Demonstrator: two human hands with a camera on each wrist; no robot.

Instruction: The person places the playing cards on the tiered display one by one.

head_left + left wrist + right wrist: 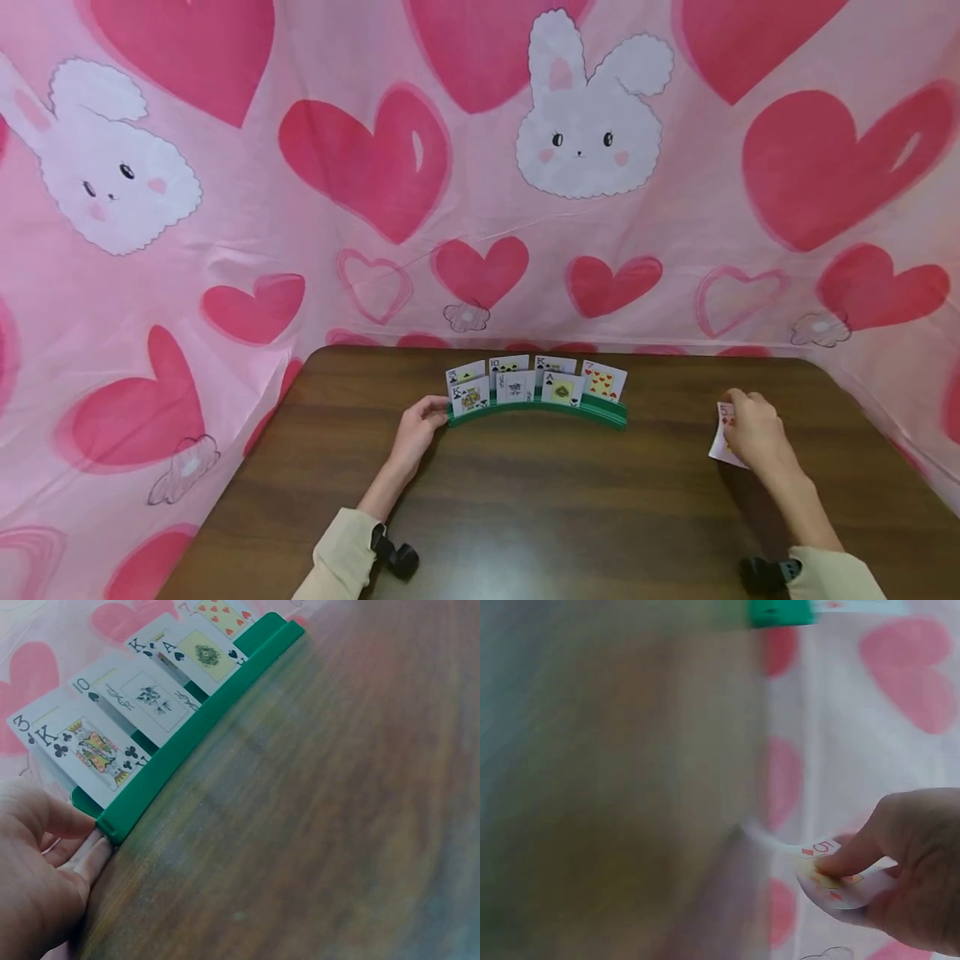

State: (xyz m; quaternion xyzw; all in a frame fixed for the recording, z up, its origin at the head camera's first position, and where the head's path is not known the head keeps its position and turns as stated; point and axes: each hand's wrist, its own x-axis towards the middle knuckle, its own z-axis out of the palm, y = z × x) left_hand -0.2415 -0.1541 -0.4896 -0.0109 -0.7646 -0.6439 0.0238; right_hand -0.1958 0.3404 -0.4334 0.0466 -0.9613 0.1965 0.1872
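Note:
A curved green card holder [611, 414] stands on the table with several playing cards upright in two staggered rows. My left hand [420, 427] grips its left end, thumb and fingertips at the green edge. Closest to that hand are a king of clubs [94, 754] and, behind it, a three [24, 724]. Farther along come a ten, a joker-like card [152, 701], another king, an ace of spades [204, 654] and a seven of hearts [602, 382]. Off to the right, my right hand [756, 433] pinches a red five [821, 849] between thumb and fingers, the card bent.
The brown wooden table [570, 500] stretches between both arms. Behind it hangs a pink cloth [480, 212] with hearts and rabbits, close along the table's far edge. Black wrist cameras [395, 557] sit at both cuffs.

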